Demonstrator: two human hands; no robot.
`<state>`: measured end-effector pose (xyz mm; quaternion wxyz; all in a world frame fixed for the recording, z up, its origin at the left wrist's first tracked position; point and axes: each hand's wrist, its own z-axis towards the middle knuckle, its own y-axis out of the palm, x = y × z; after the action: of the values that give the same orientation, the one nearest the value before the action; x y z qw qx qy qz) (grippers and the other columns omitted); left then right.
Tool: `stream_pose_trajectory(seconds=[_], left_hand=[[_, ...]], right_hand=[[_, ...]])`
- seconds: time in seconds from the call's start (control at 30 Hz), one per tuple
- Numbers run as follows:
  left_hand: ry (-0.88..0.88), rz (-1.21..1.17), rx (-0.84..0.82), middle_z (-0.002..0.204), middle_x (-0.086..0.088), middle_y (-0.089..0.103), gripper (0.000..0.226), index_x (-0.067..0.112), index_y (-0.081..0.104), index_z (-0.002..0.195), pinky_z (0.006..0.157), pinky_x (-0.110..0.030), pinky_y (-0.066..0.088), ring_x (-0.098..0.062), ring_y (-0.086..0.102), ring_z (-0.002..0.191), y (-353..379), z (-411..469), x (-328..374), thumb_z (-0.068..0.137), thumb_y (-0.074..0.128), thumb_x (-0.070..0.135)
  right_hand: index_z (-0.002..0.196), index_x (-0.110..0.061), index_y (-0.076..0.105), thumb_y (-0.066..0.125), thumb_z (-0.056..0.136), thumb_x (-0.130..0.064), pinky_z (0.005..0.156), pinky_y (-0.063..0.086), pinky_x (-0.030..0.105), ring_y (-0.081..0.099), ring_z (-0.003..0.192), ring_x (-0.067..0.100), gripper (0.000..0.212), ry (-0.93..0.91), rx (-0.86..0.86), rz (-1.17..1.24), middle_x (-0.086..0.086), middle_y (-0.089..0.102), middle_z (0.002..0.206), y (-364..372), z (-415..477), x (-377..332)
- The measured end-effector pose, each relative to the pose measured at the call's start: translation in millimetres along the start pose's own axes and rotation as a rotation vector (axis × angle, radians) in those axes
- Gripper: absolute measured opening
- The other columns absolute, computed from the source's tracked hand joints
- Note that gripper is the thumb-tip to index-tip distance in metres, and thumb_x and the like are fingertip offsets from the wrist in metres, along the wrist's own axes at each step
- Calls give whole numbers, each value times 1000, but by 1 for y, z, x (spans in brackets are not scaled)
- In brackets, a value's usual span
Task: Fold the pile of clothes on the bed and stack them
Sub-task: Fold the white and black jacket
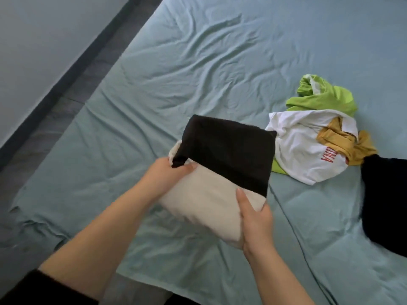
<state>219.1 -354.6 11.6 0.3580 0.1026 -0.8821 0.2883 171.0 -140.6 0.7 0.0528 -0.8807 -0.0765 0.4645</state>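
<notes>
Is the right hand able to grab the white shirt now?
Probably not yet. The right hand is busy holding the folded bundle with the left hand. The white shirt lies nearby, mostly uncovered, so once it lets go, likely yes.

Soft, cool, even light fills the scene, fairly bright and without glare. The creases in the bed sheet (198,69) carry only gentle shading, and what shadows there are stay faint, with blurred edges. The black garment (387,201) at the right edge is so dark that its folds are lost. The whole picture is slightly soft and smeared. The wide lens stretches the left forearm (92,238) near the bottom and slants the wall (33,40).
</notes>
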Motion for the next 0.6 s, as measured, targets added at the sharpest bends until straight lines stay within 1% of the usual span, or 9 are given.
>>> stream_pose_trajectory(seconds=[0.07, 0.13, 0.17, 0.2, 0.23, 0.3, 0.37, 0.5, 0.6], left_hand=[[28, 106, 35, 70, 6, 64, 40, 16, 66, 83, 56, -26, 44, -13, 64, 68, -16, 30, -4, 76, 68, 55], [-17, 278, 22, 99, -3, 64, 52, 13, 56, 113, 74, -33, 48, -26, 63, 98, -19, 57, -18, 82, 64, 53], [-64, 399, -4, 127, -10, 55, 70, 14, 38, 137, 92, -40, 46, -32, 53, 119, -15, 65, -28, 84, 64, 52], [-106, 518, -23, 150, -13, 33, 92, 19, 12, 151, 106, -48, 36, -35, 36, 135, -9, 70, -39, 83, 64, 54], [-110, 621, -16, 159, -10, 10, 106, 27, -9, 152, 112, -55, 26, -36, 20, 144, -2, 72, -50, 81, 64, 57], [25, 797, -7, 160, 1, -16, 107, 44, -21, 146, 111, -65, 15, -34, -2, 148, 16, 67, -72, 78, 60, 66], [201, 939, -52, 159, 1, -24, 99, 50, -21, 143, 111, -65, 6, -31, -14, 147, 34, 55, -94, 79, 52, 71], [187, 1061, -132, 159, 1, -26, 85, 50, -17, 145, 113, -64, -1, -34, -16, 147, 35, 52, -106, 89, 45, 63], [122, 1090, -122, 159, -5, -26, 86, 44, -12, 149, 109, -65, -11, -35, -23, 144, 39, 53, -89, 89, 50, 48]], right_hand=[[118, -23, 58, 75, 79, -41, 92, 51, 34, 64, 104, 12, 46, -41, -38, -67, -6, 67, 112, 32, 15, 4], [143, -23, 38, 69, 85, -39, 108, 39, 38, 50, 128, 23, 68, -34, -140, -274, 4, 51, 140, 55, 34, 16], [152, -24, 20, 66, 88, -39, 113, 31, 37, 37, 138, 27, 80, -17, -210, -453, 9, 34, 153, 61, 43, 22], [154, -27, 6, 63, 89, -41, 114, 26, 37, 28, 143, 29, 88, -31, -274, -669, 13, 17, 159, 65, 50, 29], [154, -31, 1, 61, 89, -44, 114, 24, 37, 21, 145, 30, 89, -110, -321, -893, 13, 4, 161, 66, 56, 35], [152, -38, 5, 53, 90, -53, 116, 20, 41, 11, 148, 27, 80, -401, -432, -1248, 5, -7, 162, 69, 63, 47], [152, -40, 7, 43, 93, -57, 119, 12, 44, -1, 149, 21, 71, -551, -609, -1448, -2, -9, 162, 70, 67, 55], [153, -34, 1, 42, 96, -47, 119, 7, 46, -8, 149, 16, 71, -449, -761, -1607, -8, -11, 162, 68, 88, 48], [152, -27, 20, 44, 97, -39, 118, 18, 39, 10, 149, 18, 61, -449, -797, -1437, -4, 9, 162, 73, 96, 34]])
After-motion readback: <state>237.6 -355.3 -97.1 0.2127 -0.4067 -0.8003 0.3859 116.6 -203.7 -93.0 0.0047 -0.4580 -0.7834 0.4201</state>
